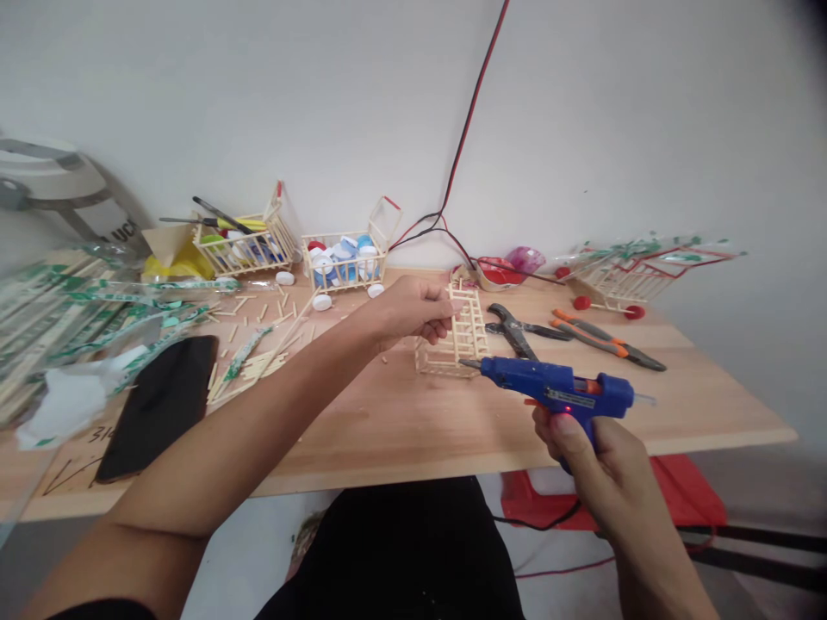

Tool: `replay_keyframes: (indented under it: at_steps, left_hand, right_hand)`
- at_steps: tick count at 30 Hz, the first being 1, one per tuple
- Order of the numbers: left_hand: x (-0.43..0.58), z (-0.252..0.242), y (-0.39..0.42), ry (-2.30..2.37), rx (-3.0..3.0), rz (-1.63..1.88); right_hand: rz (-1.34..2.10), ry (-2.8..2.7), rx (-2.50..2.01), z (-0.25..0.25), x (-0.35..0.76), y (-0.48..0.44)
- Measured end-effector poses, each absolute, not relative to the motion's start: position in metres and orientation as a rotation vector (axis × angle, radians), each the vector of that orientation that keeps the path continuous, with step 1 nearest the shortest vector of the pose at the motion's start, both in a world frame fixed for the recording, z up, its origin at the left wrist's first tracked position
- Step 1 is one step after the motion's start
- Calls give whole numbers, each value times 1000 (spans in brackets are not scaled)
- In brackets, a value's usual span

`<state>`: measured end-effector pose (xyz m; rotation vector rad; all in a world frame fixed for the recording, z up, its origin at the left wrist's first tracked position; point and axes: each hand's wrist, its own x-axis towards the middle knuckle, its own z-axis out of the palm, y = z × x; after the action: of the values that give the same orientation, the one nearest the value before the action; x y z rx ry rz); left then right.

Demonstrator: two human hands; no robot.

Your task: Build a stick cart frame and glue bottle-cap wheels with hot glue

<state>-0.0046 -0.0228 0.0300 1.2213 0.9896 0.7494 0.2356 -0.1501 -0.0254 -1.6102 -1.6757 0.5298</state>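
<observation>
1. In the head view, your left hand (pixel 419 308) reaches over the middle of the pale wooden tabletop (pixel 362 439), its thumb and fingers pinched together at the upper left edge of a small, open lattice frame of pale wooden sticks (pixel 478 323).
2. That frame stands on the tabletop in front of you, between your two hands.
3. Your right hand (pixel 598 456) is wrapped around the handle of a blue plastic glue gun (pixel 530 379) with a small red light glowing near your thumb. The gun's nozzle points left, at the frame's lower front; you cannot tell here whether it touches.
4. Just behind the gun lie dark metal pliers (pixel 513 325) and, to their right, pliers with orange and grey handles (pixel 604 340).
5. Toward the wall on your right stands a wooden-stick cart with red wheels and red trim (pixel 611 284).
6. To the left of the frame, near the wall, stand a white-wheeled stick cart holding blue and white caps (pixel 313 274) and another stick cart carrying caps and tools (pixel 279 237).
7. Nearer your left forearm are loose short sticks (pixel 262 366) and a flat black slab with rounded corners (pixel 161 405).
</observation>
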Motion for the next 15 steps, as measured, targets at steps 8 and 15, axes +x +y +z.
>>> replay_keyframes:
  at_steps: [8, 15]
  left_hand:
    - [-7, 26, -21, 945, 1248, 734]
    - [-7, 26, -23, 943, 1276, 770]
  right_hand:
    - [515, -1643, -1612, -27, 236, -149]
    - [528, -1572, -1537, -23, 237, -147]
